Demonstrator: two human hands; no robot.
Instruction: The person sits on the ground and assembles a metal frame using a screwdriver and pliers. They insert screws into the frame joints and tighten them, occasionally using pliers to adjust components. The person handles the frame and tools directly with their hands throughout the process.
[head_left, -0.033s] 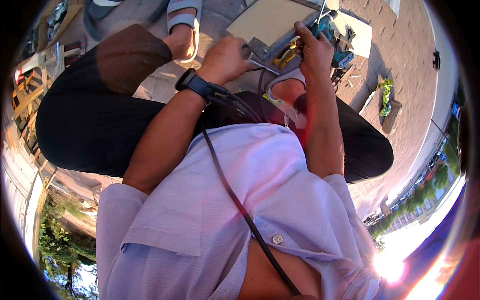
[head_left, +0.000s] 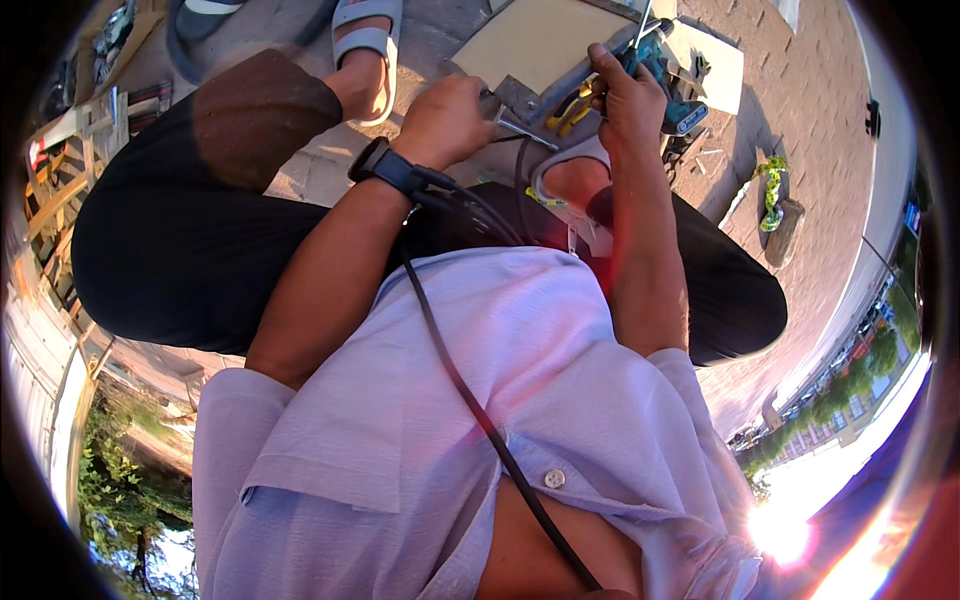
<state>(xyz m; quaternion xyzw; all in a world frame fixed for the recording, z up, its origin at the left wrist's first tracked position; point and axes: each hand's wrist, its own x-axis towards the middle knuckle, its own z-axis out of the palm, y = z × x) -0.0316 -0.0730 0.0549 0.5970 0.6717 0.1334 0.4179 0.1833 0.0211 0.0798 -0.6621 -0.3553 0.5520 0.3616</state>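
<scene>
A thin metal rod (head_left: 520,128) was held in the closed left hand (head_left: 445,120), low over a flat beige board (head_left: 535,45) on the paved ground. A teal tool (head_left: 650,60) was gripped by the right hand (head_left: 625,95), just beside yellow-handled pliers (head_left: 570,108). The fitting step seemed to be under way; a steady alignment of rod and tool was judged necessary next.

One head-worn fisheye view, we look steeply down our own shirt (head_left: 470,400) and forearms, close in, paved ground (head_left: 800,100) beyond, edges bending toward the dark rim
</scene>
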